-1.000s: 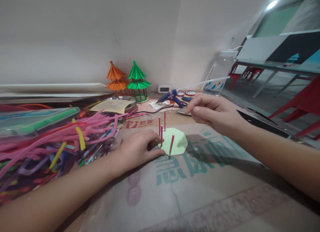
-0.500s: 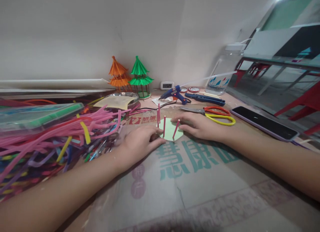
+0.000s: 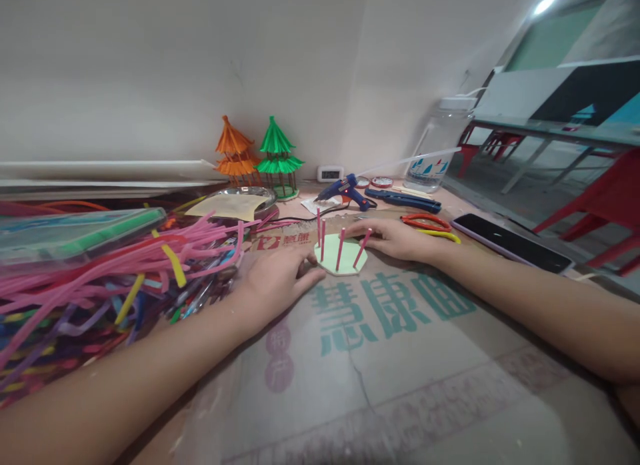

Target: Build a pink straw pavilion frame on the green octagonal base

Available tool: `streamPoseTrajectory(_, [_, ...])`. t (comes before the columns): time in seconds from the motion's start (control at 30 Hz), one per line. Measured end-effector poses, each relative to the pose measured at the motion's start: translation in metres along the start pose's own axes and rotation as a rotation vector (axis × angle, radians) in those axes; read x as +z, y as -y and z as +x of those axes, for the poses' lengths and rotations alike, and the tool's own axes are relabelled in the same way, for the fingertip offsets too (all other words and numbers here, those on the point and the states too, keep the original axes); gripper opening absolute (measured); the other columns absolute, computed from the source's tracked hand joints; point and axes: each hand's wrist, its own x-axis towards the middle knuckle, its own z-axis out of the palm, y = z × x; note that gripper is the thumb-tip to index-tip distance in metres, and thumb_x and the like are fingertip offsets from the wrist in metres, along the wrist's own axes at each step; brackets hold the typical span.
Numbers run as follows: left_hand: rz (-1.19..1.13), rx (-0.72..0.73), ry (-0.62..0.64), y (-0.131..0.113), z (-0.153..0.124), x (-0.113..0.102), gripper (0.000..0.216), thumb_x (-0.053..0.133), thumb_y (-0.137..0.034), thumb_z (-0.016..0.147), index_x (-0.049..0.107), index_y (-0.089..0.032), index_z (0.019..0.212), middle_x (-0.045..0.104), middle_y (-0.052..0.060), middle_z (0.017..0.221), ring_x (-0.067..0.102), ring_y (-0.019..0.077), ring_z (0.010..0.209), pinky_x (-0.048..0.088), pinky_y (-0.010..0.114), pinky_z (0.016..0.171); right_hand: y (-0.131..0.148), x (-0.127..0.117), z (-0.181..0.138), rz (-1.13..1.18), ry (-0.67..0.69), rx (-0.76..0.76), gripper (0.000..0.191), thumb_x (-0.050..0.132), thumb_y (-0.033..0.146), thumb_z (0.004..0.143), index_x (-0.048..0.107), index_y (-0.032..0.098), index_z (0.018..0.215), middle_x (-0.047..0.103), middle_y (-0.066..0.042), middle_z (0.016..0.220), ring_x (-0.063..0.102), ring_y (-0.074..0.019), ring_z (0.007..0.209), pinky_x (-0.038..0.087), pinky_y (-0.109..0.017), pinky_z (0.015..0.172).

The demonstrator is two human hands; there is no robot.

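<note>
A pale green octagonal board (image 3: 333,258) lies flat in front of me, with several thin pink sticks (image 3: 341,249) standing up from it, some leaning. My left hand (image 3: 280,278) is at the board's left edge, thumb and forefinger curved and apart, the fingertips at or very near the rim. My right hand (image 3: 393,239) rests at the far right side, its forefinger reaching behind the sticks along the back edge. The other right fingers are bent and partly hidden by a stick. Neither hand is clearly closed on anything.
Pink and multicoloured strips (image 3: 200,245) heap up at left, beside a clear plastic case (image 3: 80,235). Behind stand orange (image 3: 234,148) and green (image 3: 277,148) paper pavilions. A blue glue gun (image 3: 347,190), scissors (image 3: 425,222), a cutter (image 3: 403,199), a phone (image 3: 510,241) and a jar (image 3: 437,145) line the right.
The board has turned, so its sticks stand in different positions and another stick shows. My left fingers have drawn back slightly from it. The view has shifted a little to the right.
</note>
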Motion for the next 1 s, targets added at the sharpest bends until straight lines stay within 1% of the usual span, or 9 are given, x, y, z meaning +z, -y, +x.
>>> streamPoseTrajectory(0.1, [-0.006, -0.022, 0.015, -0.002, 0.002, -0.001, 0.022, 0.065, -0.040, 0.098, 0.075, -0.021, 0.101, 0.079, 0.006, 0.102, 0.073, 0.0274, 0.096, 0.052, 0.037, 0.085, 0.000, 0.003, -0.001, -0.042, -0.084, 0.000, 0.040, 0.058, 0.022, 0.094, 0.070, 0.021, 0.132, 0.074, -0.010, 0.133, 0.069, -0.0261, 0.123, 0.054, -0.044, 0.107])
streamPoseTrajectory(0.2, [-0.039, -0.010, 0.032, -0.002, 0.002, -0.001, 0.019, 0.065, -0.036, 0.097, 0.075, -0.020, 0.099, 0.079, 0.006, 0.103, 0.073, 0.0261, 0.098, 0.053, 0.036, 0.086, -0.002, 0.005, -0.002, -0.111, -0.141, 0.020, 0.036, 0.060, 0.023, 0.093, 0.073, 0.020, 0.127, 0.077, -0.011, 0.126, 0.072, -0.0277, 0.117, 0.056, -0.044, 0.104])
streamPoseTrajectory(0.37, [-0.110, 0.152, 0.033, 0.000, 0.000, 0.006, 0.016, 0.061, -0.030, 0.099, 0.073, -0.019, 0.097, 0.078, 0.005, 0.102, 0.072, 0.0233, 0.098, 0.052, 0.034, 0.090, -0.005, 0.007, -0.001, -0.115, -0.171, 0.057, 0.030, 0.060, 0.022, 0.094, 0.077, 0.019, 0.118, 0.079, -0.010, 0.118, 0.073, -0.0265, 0.110, 0.057, -0.042, 0.101])
streamPoseTrajectory(0.43, [-0.104, 0.138, 0.020, -0.001, 0.000, 0.008, 0.016, 0.062, -0.032, 0.098, 0.072, -0.020, 0.097, 0.077, 0.005, 0.098, 0.071, 0.0228, 0.094, 0.052, 0.033, 0.085, -0.006, 0.008, 0.000, -0.105, -0.185, 0.072, 0.028, 0.060, 0.022, 0.094, 0.078, 0.019, 0.116, 0.080, -0.010, 0.117, 0.074, -0.0257, 0.108, 0.057, -0.040, 0.098])
streamPoseTrajectory(0.53, [-0.077, 0.034, 0.000, -0.001, 0.000, 0.007, 0.021, 0.067, -0.039, 0.094, 0.072, -0.020, 0.102, 0.075, 0.003, 0.089, 0.069, 0.0218, 0.081, 0.050, 0.031, 0.072, -0.005, 0.009, 0.000, -0.122, -0.193, 0.081, 0.024, 0.062, 0.024, 0.094, 0.079, 0.018, 0.110, 0.081, -0.009, 0.110, 0.074, -0.0247, 0.100, 0.057, -0.038, 0.092])
streamPoseTrajectory(0.6, [-0.076, -0.002, 0.000, 0.000, 0.001, 0.005, 0.025, 0.069, -0.042, 0.092, 0.072, -0.020, 0.106, 0.075, 0.003, 0.088, 0.069, 0.0217, 0.078, 0.049, 0.031, 0.069, -0.002, 0.009, -0.001, -0.138, -0.176, 0.060, 0.020, 0.065, 0.026, 0.093, 0.080, 0.019, 0.104, 0.081, -0.009, 0.104, 0.074, -0.0244, 0.096, 0.056, -0.037, 0.089])
streamPoseTrajectory(0.77, [-0.099, 0.021, -0.001, 0.008, 0.003, 0.004, 0.025, 0.062, -0.039, 0.095, 0.073, -0.020, 0.106, 0.079, 0.006, 0.102, 0.072, 0.0240, 0.089, 0.053, 0.034, 0.080, 0.004, 0.008, -0.003, -0.168, -0.122, -0.093, 0.022, 0.061, 0.030, 0.097, 0.079, 0.019, 0.095, 0.079, -0.010, 0.101, 0.072, -0.0235, 0.095, 0.053, -0.038, 0.089])
streamPoseTrajectory(0.87, [-0.101, 0.040, -0.006, 0.011, 0.005, 0.005, 0.025, 0.057, -0.038, 0.097, 0.073, -0.020, 0.104, 0.079, 0.008, 0.109, 0.073, 0.0252, 0.096, 0.056, 0.036, 0.087, 0.008, 0.008, -0.005, -0.177, -0.123, -0.091, 0.025, 0.058, 0.031, 0.099, 0.078, 0.019, 0.091, 0.079, -0.009, 0.096, 0.070, -0.0229, 0.091, 0.052, -0.037, 0.086])
streamPoseTrajectory(1.0, [-0.076, 0.072, -0.006, 0.012, 0.005, 0.004, 0.027, 0.054, -0.035, 0.098, 0.074, -0.019, 0.107, 0.079, 0.009, 0.114, 0.073, 0.0268, 0.106, 0.056, 0.039, 0.097, 0.024, 0.007, -0.011, -0.062, -0.312, -0.014, 0.030, 0.055, 0.037, 0.100, 0.076, 0.017, 0.095, 0.077, -0.009, 0.097, 0.069, -0.0231, 0.093, 0.051, -0.036, 0.086])
